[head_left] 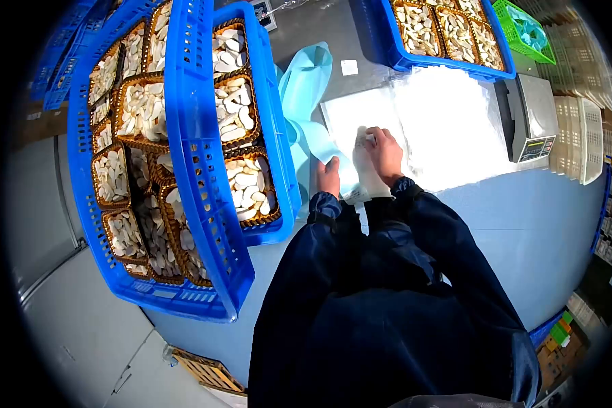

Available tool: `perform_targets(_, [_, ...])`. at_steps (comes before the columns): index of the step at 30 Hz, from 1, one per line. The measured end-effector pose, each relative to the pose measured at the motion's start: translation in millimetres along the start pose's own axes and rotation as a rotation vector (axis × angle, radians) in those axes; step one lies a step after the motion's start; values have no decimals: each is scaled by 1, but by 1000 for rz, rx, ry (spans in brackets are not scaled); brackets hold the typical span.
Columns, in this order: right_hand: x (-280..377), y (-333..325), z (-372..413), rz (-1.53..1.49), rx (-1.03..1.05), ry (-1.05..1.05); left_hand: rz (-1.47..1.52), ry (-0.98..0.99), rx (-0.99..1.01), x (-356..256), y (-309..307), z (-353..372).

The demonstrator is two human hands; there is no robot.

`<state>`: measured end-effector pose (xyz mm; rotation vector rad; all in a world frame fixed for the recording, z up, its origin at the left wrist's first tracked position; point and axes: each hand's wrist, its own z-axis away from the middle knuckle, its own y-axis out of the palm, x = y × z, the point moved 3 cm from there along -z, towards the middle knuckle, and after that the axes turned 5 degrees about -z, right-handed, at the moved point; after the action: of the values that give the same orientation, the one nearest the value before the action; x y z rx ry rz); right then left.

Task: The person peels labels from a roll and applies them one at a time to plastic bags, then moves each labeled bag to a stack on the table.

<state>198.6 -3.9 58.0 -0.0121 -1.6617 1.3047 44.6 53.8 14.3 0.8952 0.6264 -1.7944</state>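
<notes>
My left hand (329, 178) is closed at the edge of a light blue plastic sheet (307, 81), its thumb pressed against the material. The sheet runs limp and creased from the far side of the table down to this hand. To the right, my right hand (385, 155) is over a stack of thin white sheets or bags (347, 112). Its fingers are curled together; anything pinched between them is too small to make out. A second, brightly lit white stack (452, 129) lies beside it, apparently in clear plastic.
Blue crates (207, 170) at left hold brown trays (143, 112) of pale sliced pieces. Another blue crate (398, 58) stands at the back. A scale (538, 115), a green basket (547, 54) and white stacked baskets (574, 139) are at right.
</notes>
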Motion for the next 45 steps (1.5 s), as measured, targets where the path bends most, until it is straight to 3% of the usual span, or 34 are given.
perform_targets(4, [23,-4,16,56,-135,-31,-105,9,-10,-6,0,1])
perform_targets(6, [22,2,27,-365,-249,98,-54,56,-33,-4,1,-1])
perform_targets(7, [23,10,31,-646,-92,161,-57,28,-11,0,1,-3])
perform_targets(8, [17,28,32,-900,290,205,-61,23,-5,4,0,-4])
perform_targets(10, [-24,25,2,-1203,115,335,-178,-43,-35,8,-2,-9])
perform_targets(11, [-37,12,-18,-932,-108,91,46,-13,-23,6,2,-7])
perform_targets(12, [-33,-6,-26,-758,-179,22,37,-19,-17,9,-3,-5])
perform_targets(14, [-16,-30,-24,-279,-222,59,-71,-65,-18,6,-2,-11])
perform_targets(15, [-16,-32,-22,-106,-232,-27,46,-70,39,0,-1,-6])
perform_targets(16, [-11,-35,-20,-107,-240,-30,46,-62,42,3,-2,-7])
perform_targets(18, [-5,-42,-17,169,-127,163,74,-26,-5,17,-3,-16])
perform_targets(20, [-22,-37,-18,192,-199,154,-16,-83,-76,24,-2,-17])
perform_targets(22, [-37,-34,-23,123,-103,317,114,-51,18,20,-2,-18])
perform_targets(25, [-39,-43,-24,163,-134,300,39,-53,-3,24,-6,-22])
perform_targets(26, [-40,-46,-24,154,-99,292,161,-1,13,27,-5,-24])
perform_targets(31, [-30,-46,-16,236,-153,38,108,5,0,20,-11,-21])
perform_targets(34, [-23,-50,-11,235,-86,36,68,-109,19,30,-22,-29])
perform_targets(38, [-4,-59,-4,374,-157,-38,34,-28,-34,30,-25,-25])
perform_targets(42, [3,-91,4,1,-314,-144,-90,62,-49,23,-32,-22])
perform_targets(44, [-18,-124,-7,-244,-361,133,-177,123,-73,0,-33,-10])
perform_targets(45, [-35,-145,-17,-342,-435,125,-134,117,-71,5,-35,-14])
